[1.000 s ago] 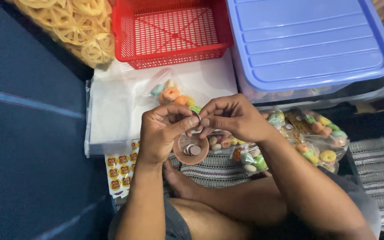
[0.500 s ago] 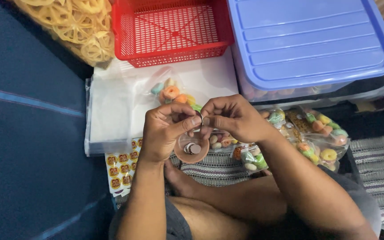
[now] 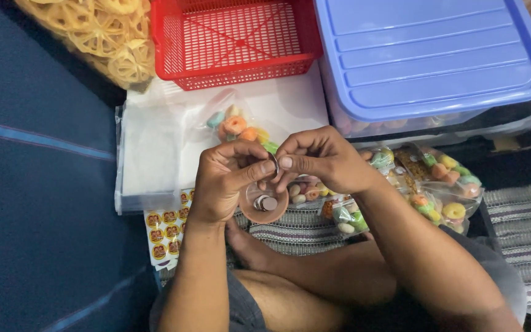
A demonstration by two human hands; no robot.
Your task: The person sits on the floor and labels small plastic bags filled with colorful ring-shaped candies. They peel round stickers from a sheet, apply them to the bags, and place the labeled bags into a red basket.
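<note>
My left hand [image 3: 225, 181] holds a small brown-cored roll of clear tape [image 3: 264, 208] in front of my lap. My right hand [image 3: 324, 161] pinches the top edge of the same roll, its fingertips meeting my left thumb there. Whether a tape end is lifted is hidden by the fingers. Just beyond the hands, a small clear bag of colourful ring snacks [image 3: 238, 127] lies on a stack of clear plastic bags [image 3: 155, 154].
A red mesh basket [image 3: 235, 37] stands at the back, with a blue-lidded tub [image 3: 431, 55] to its right and a bag of yellow wheel snacks [image 3: 99, 31] to its left. Filled snack packets [image 3: 440, 181] lie on the right. A sticker sheet [image 3: 164, 230] lies near my left forearm.
Both hands stay on the tape roll. My right fingertips have closed in slightly on the roll's top edge.
</note>
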